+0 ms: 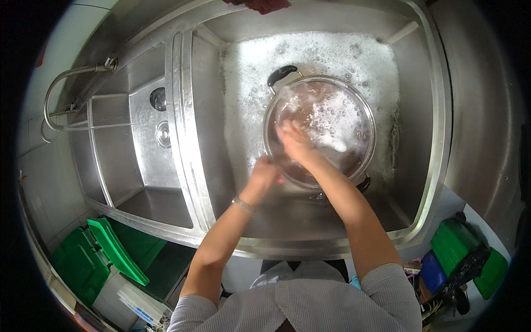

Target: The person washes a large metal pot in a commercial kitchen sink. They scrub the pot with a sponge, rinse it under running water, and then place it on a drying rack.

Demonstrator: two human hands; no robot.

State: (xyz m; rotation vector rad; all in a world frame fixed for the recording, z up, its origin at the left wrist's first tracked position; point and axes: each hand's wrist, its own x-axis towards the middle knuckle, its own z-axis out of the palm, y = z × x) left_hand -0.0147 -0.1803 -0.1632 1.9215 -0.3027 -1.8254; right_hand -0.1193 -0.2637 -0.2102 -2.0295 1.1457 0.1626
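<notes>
A round metal pot (pixel 370 114) with two black handles stands in the large stainless steel sink basin (pixel 313 226). Soapy water and white foam (pixel 338 110) show inside it. My right hand (pixel 295 140) reaches over the rim into the pot, near its left inner wall. Its fingers are blurred, so whether they hold anything is unclear. At the pot's lower left edge, my left hand (pixel 265 174) grips the rim, also somewhat blurred. One black handle (pixel 282 74) points to the upper left; the other (pixel 364 184) is partly behind my right forearm.
Suds (pixel 307 45) cover the water around the pot. A smaller sink basin (pixel 153 166) lies to the left, where a curved faucet (pixel 52 95) runs a thin stream. Green bins (pixel 79 261) stand at lower left, more green containers (pixel 454 236) at lower right. A dark red item (pixel 265 5) shows at the top edge.
</notes>
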